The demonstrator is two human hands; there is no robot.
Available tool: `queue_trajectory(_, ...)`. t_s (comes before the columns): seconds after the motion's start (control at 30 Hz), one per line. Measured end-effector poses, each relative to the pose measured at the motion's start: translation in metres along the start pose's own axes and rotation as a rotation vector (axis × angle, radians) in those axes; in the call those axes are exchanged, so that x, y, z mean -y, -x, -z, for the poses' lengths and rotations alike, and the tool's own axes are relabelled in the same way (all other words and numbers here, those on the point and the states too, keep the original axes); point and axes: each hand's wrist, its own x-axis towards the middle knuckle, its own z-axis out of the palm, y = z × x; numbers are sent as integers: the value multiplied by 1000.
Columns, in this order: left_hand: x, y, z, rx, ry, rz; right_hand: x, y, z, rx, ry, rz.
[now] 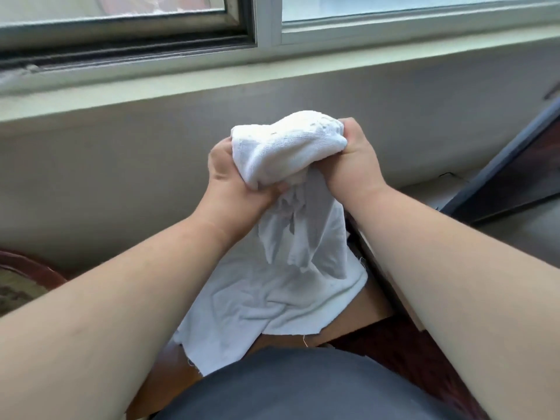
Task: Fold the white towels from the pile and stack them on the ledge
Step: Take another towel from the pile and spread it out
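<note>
A bunched white towel (288, 147) is held up in front of the wall, below the pale window ledge (181, 83). My left hand (233, 180) grips its lower left part, thumb over the cloth. My right hand (354, 156) grips its upper right end. Part of the towel hangs down between my wrists. Beneath it lies a crumpled pile of white towels (266, 301) on a brown wooden surface (369, 310) close to my body.
A sliding window (136, 28) runs above the ledge. A dark framed panel (515, 177) leans at the right. A round dark-red piece of furniture (27, 280) shows at the left edge. My grey clothing (303, 386) fills the bottom.
</note>
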Motion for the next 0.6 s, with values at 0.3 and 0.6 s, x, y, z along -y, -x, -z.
queue_trajectory(0.3, -49, -14, -84, 190, 52, -79, 65, 37, 70, -95, 164, 180)
queue_trajectory(0.6, -141, 2, -216, 264, 151, -235, 115, 88, 224, -219, 213, 252)
